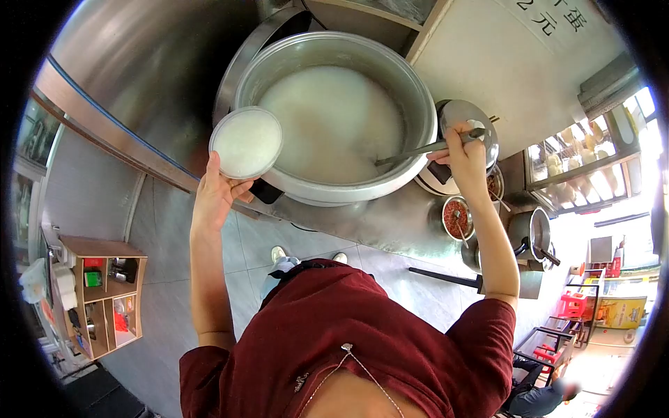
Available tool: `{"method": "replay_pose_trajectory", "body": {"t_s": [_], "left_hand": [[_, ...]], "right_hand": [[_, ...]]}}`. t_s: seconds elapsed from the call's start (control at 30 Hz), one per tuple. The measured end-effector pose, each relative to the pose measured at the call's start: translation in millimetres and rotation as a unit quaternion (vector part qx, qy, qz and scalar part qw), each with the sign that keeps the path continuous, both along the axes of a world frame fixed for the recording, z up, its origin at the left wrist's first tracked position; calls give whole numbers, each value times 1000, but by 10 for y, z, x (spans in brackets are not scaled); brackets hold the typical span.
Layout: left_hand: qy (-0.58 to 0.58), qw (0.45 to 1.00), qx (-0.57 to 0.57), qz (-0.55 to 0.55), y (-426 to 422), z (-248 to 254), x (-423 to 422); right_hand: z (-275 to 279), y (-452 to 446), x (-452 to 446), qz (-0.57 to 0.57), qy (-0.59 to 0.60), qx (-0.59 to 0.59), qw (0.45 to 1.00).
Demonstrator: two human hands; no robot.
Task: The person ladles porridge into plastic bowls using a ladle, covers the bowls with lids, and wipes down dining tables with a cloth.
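A large metal pot (pixel 333 193) holds a cloudy white liquid that looks like thin rice porridge (pixel 327 118). At the pot's left rim, my left hand (pixel 221 191) grips a round, clear-rimmed bowl (pixel 246 143) filled with the same white food. My right hand (pixel 463 157) is closed around the handle of a ladle (pixel 425 148). The ladle slants over the right rim, and its lower end is hidden in the liquid. Beside my right hand lies a round metal lid (pixel 468 115).
Right of the pot, a bowl of red chopped sauce (pixel 456 217) with a spoon and a metal pot (pixel 531 233) stand on the counter (pixel 369 226). A wooden shelf (pixel 104 251) is at lower left. A seated person (pixel 540 397) is at lower right.
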State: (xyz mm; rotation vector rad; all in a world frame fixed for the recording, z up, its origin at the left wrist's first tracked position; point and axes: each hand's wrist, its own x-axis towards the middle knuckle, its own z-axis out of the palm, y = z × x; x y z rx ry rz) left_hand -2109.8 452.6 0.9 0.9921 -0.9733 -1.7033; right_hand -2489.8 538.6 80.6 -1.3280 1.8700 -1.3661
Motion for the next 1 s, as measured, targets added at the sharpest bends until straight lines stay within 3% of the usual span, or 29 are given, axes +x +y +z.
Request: {"method": "replay_pose_trajectory", "body": {"t_s": [0.17,0.47,0.57,0.6,0.83,0.9,1.0], "left_hand": [[-2,1000,4,-10,-26,-58,39],[-5,999,15,33,11,22,-43],[3,999,25,39,-2,-1,-48],[5,999,30,40,-6,-17,-43],[7,997,38,62,34,-17,-67],[10,997,43,61,45,-22,-58],[21,995,37,87,115,9,-75]], "right_hand": [[-33,48,-61,-8,-68,26,997],[-103,180,-432,138,-13,135,981],[-106,100,-774,79,-23,123,989],[0,70,-782,75,-28,53,995],[790,-764,-1108,39,167,-20,985],[1043,-1114,-1140,62,318,-47,945],[1293,-1808,-1253,103,523,-109,839]]}}
